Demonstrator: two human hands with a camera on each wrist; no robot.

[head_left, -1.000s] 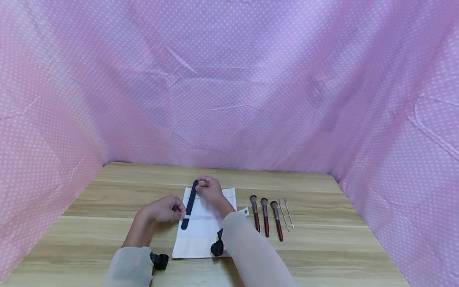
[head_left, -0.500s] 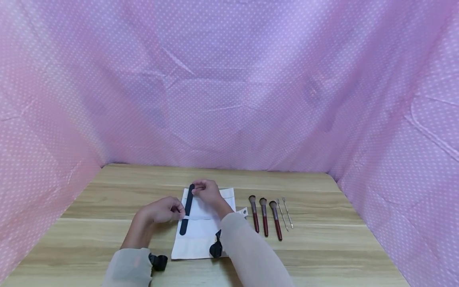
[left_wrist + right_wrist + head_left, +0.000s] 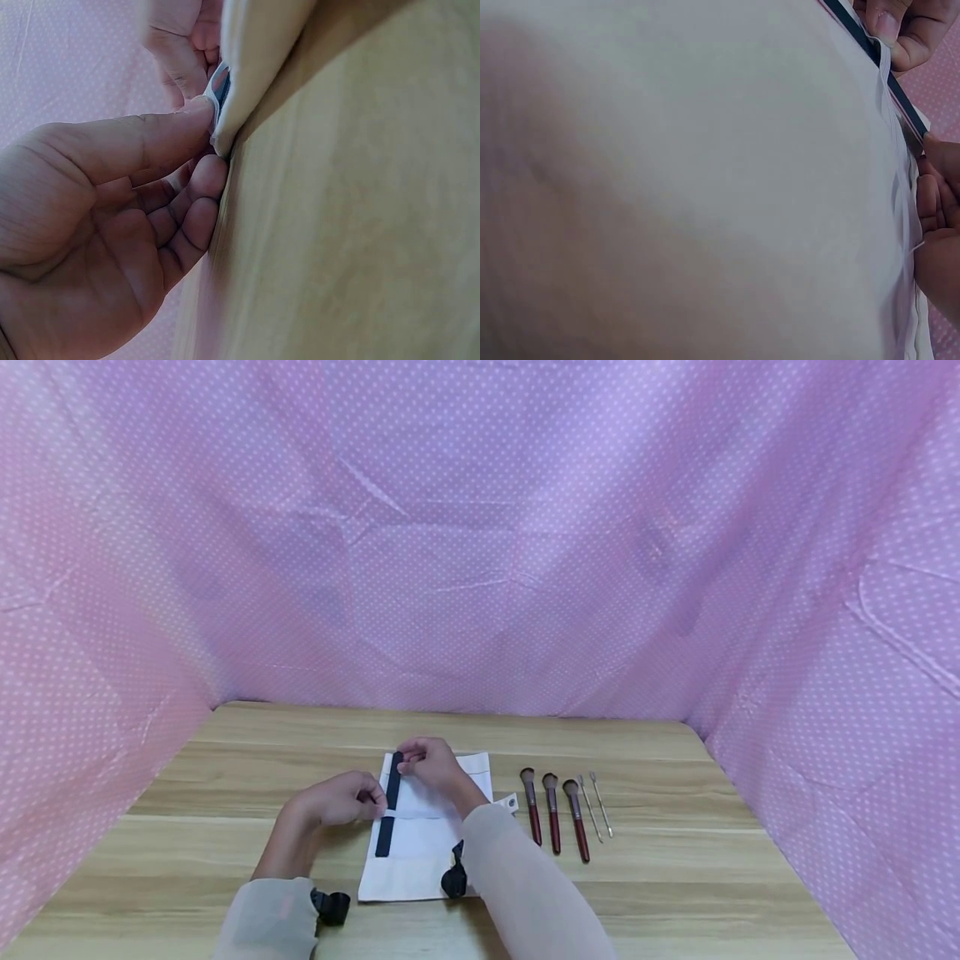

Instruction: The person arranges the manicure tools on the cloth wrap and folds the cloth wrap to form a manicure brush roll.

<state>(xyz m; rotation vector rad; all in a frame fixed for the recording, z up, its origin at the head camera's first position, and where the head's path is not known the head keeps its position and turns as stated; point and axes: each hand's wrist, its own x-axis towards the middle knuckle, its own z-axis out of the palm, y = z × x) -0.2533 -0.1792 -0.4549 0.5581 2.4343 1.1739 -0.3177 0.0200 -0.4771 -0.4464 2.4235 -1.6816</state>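
A black nail file lies lengthwise along the left side of a white fabric tool roll, under its elastic band. Its squared-looking lower end meets the edge of the bottom pocket, with the tip hidden. My left hand pinches the band at the roll's left edge; the left wrist view shows thumb and fingers on that band. At the top end of the file, my right hand holds it between thumb and fingers. In the right wrist view, the file runs beneath the band.
Right of the roll lie three makeup brushes with red-brown handles. Beside them are two slim metal double-ended sticks. A snap strap sticks out from the roll's right side. Pink dotted cloth surrounds the wooden table.
The nail file has slid down toward me under the band, and its rounded lower end has gone into the bottom pocket. My right hand moved left and slightly down with it; my left hand stayed.
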